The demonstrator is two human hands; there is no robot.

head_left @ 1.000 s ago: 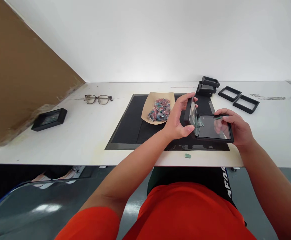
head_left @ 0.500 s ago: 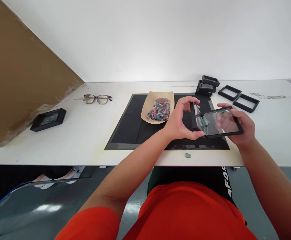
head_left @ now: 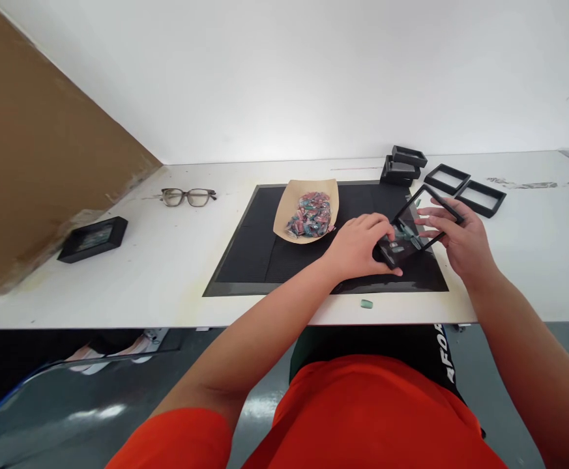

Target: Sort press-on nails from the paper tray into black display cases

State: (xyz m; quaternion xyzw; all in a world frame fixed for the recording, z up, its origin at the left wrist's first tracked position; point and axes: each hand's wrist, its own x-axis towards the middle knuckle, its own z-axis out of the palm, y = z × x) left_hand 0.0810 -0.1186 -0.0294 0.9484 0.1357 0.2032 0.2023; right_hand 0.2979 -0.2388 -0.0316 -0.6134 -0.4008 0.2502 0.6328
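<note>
Surface [head_left: 167, 260] is white, stained, against white wall [head_left: 284, 85] | Case [head_left: 395, 253] stands part-open over mat [head_left: 245, 247] | Left hand [head_left: 362, 244]: fingers wrap base [head_left: 386, 259] | Right hand [head_left: 470, 240]: fingers pinch lid [head_left: 411, 218] edge | Base partly hidden; green pieces [head_left: 406, 231] inside indistinct

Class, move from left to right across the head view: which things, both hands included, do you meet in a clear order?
Black box → eyeglasses → tan tray → the person's left hand → the person's right hand.
</note>
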